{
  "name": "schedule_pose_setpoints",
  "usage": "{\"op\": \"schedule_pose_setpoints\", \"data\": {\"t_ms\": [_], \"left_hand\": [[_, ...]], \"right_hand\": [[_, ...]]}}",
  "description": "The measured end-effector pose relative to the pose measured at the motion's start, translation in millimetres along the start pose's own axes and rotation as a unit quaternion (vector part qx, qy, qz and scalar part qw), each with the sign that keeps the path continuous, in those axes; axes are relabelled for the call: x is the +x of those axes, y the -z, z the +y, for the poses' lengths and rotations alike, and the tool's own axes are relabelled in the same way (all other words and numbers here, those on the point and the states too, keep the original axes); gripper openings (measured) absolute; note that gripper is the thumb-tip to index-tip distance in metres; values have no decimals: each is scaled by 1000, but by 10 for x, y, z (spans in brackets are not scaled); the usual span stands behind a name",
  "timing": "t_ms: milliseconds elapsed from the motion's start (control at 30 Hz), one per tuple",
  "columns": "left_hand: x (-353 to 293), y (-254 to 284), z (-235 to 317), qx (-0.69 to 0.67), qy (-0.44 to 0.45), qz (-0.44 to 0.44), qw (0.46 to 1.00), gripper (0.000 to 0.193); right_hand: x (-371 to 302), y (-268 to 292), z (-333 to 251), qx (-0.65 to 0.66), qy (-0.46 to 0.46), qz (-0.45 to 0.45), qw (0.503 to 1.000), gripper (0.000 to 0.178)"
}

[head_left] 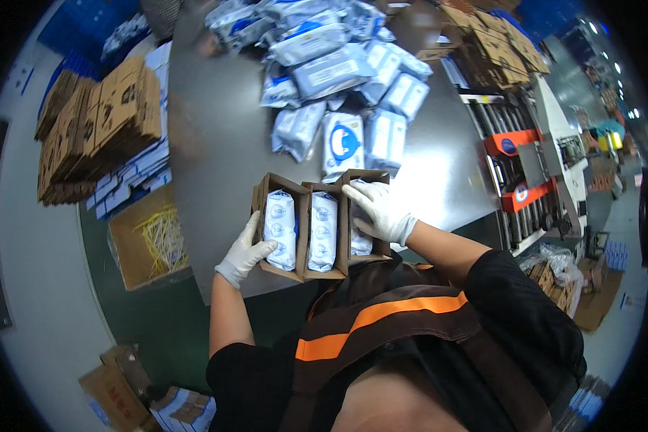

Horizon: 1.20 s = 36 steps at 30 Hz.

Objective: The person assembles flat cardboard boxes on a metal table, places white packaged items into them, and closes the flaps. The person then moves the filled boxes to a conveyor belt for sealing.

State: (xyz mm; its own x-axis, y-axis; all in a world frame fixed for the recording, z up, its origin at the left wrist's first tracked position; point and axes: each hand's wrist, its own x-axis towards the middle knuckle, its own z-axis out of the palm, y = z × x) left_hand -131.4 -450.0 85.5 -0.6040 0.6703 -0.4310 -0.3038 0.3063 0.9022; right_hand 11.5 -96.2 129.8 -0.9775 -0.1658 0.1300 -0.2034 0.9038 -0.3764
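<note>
Three open brown cardboard boxes stand side by side at the table's near edge: a left box (265, 189), a middle box (306, 237) and a right box (367, 174). Each holds a soft white-and-blue pack, like wet wipes: the left pack (280, 230), the middle pack (323, 232) and the right pack (361, 243). My gloved left hand (245, 253) grips the outer wall of the left box, its thumb over the rim. Over the right box lies my gloved right hand (379, 211), fingers bent onto its pack and partly covering it.
Beyond the boxes, a heap of similar packs (331, 72) lies on the metal table (216, 129). Flattened cartons (108, 122) are stacked at left, above a carton of pale strips (162, 245). A roller machine with orange parts (515, 169) stands at right.
</note>
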Motion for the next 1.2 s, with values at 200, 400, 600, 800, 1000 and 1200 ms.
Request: {"op": "schedule_pose_setpoints", "data": {"t_ms": [200,400,600,800,1000,1200], "left_hand": [[54,-662,623,394,6,209,895,84],[-334,-2340,914,165,-38,183,968,35],[610,-3795,588,234,-19,76,969,70],[1855,-5108,871,331,-166,112,922,81],[1958,-5242,1119,568,-182,-2,802,46],[2451,-5249,804,276,58,175,943,46]], "right_hand": [[377,323,696,2,-211,-146,966,56],[-312,217,1414,22,-179,-221,958,30],[-1650,1239,2471,52,-306,-112,944,33],[-2341,1234,3718,291,-486,183,803,27],[-2489,1233,3533,219,-293,-166,916,34],[-2163,1756,3207,44,-30,212,976,53]]}}
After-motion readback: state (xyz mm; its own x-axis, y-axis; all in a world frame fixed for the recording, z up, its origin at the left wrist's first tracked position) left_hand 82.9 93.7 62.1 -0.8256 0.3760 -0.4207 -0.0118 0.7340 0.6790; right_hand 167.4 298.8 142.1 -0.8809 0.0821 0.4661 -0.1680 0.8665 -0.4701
